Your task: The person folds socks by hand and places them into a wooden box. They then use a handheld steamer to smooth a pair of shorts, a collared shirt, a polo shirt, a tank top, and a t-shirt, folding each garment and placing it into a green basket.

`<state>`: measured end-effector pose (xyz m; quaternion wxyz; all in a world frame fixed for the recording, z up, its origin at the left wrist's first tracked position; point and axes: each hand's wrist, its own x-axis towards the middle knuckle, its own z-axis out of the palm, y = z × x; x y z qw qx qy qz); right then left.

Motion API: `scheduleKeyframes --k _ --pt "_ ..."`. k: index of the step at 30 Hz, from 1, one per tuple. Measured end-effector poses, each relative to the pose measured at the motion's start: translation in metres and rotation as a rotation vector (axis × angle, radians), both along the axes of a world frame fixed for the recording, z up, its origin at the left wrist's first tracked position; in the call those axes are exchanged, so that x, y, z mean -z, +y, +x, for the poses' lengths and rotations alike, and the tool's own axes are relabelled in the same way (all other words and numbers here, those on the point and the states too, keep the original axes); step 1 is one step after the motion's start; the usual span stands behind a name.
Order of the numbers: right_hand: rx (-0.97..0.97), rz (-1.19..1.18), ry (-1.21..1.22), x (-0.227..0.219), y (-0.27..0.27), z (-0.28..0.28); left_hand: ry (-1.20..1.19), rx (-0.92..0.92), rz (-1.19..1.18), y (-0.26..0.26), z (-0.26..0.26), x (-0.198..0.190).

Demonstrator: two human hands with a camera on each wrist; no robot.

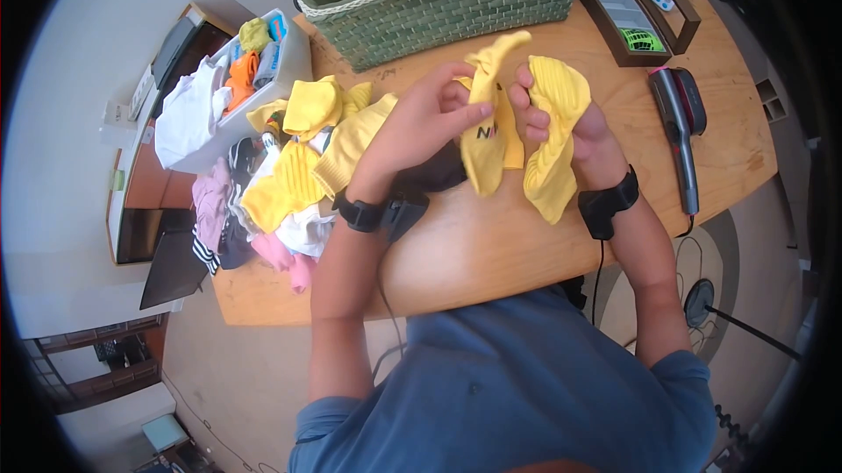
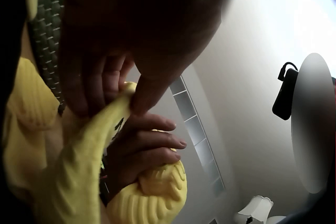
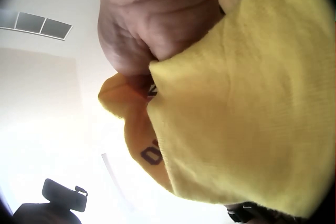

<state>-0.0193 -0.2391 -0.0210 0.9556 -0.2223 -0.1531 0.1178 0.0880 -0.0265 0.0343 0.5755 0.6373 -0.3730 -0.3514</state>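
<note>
In the head view my left hand point(image 1: 425, 118) pinches a yellow sock point(image 1: 484, 157) with small dark lettering between thumb and fingers. Beside it, my right hand point(image 1: 592, 133) holds another yellow sock point(image 1: 554, 140), ribbed and bunched, that hangs down over the fingers. The two socks are held up above the table, side by side. In the left wrist view, thumb and fingertips grip the top edge of the lettered sock point(image 2: 79, 166). Yellow cloth point(image 3: 247, 98) covers much of the right wrist view, hiding most of the right fingers; dark letters show on the yellow fabric behind.
A heap of yellow socks point(image 1: 289, 184) and other clothes lies left on the wooden table point(image 1: 491, 254). Behind it stands a white bin point(image 1: 202, 144) of clothes. A green woven basket point(image 1: 447, 26) is at the back; a wooden box point(image 1: 645, 52) and a hair-styling tool point(image 1: 680, 140) are right.
</note>
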Motion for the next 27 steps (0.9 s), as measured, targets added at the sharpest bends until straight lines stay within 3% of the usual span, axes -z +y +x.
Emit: scheduleKeyframes --k 4,8,14,17,23,26,27 --pt "-0.114 0.179 -0.149 -0.013 -0.008 0.001 -0.124 0.049 0.165 -0.003 0.001 0.009" --pt "-0.057 0.326 -0.161 -0.013 -0.01 -0.002 -0.211 0.013 0.024 -0.002 -0.005 0.019" --pt "-0.051 0.404 -0.187 -0.017 -0.008 -0.008 -0.021 0.039 0.023 -0.003 -0.01 0.018" --pt "-0.002 0.358 -0.211 -0.018 -0.008 -0.006 -0.041 0.065 0.071 -0.003 -0.013 0.009" --pt "0.048 0.067 -0.3 -0.025 -0.03 -0.006 0.035 0.059 0.018 -0.003 -0.012 0.011" --pt "0.157 -0.25 -0.251 -0.042 -0.033 -0.016 -0.086 0.125 0.238 -0.001 -0.011 0.002" --pt "0.251 -0.597 -0.352 -0.051 -0.025 -0.018 -0.081 0.114 0.231 -0.001 -0.013 0.004"
